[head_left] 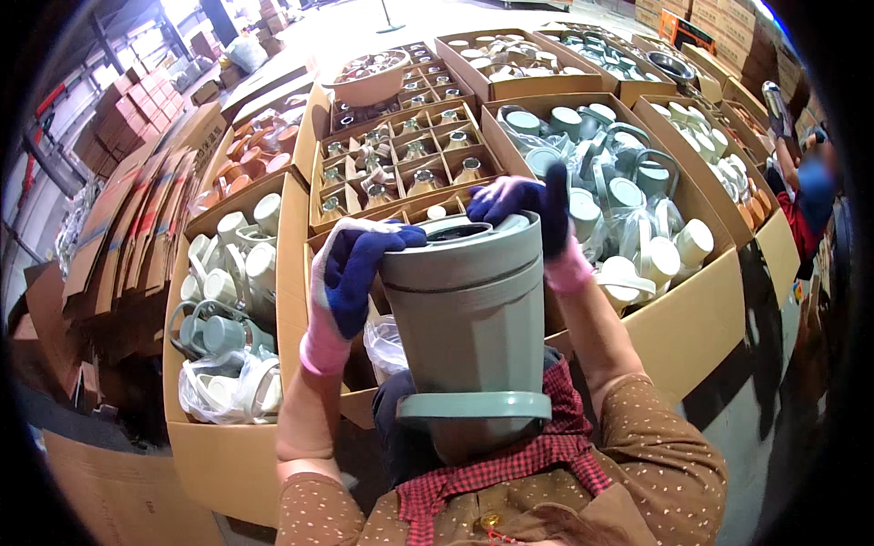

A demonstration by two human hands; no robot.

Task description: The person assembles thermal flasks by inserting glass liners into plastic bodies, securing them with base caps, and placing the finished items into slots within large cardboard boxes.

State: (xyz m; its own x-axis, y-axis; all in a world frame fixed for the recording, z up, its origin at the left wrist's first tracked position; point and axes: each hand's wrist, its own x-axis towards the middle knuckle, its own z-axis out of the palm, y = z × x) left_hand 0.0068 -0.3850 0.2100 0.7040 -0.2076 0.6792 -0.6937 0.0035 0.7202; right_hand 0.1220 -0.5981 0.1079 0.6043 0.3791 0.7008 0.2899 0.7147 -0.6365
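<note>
A large grey-green jug body [469, 318] stands upright before my lap, wider at the top and tapering down. A pale green band handle [473, 406] crosses its lower part. My left hand [353, 273], in a blue and pink glove, grips the left of the upper rim with its fingers laid over the top. My right hand [537, 214], gloved alike, has its fingers curled over the far right of the rim, its thumb pointing up. Between the hands a round opening [455, 233] shows a dark inside. The jug's base is hidden by my clothing.
Ahead, a divided carton [401, 164] holds silvery flask liners, with a pink basin [369, 82] behind it. Cartons of pale green and cream handled parts stand left [232, 300] and right [628, 200]. Flattened cardboard [127, 227] leans far left. Another person [810, 196] is far right.
</note>
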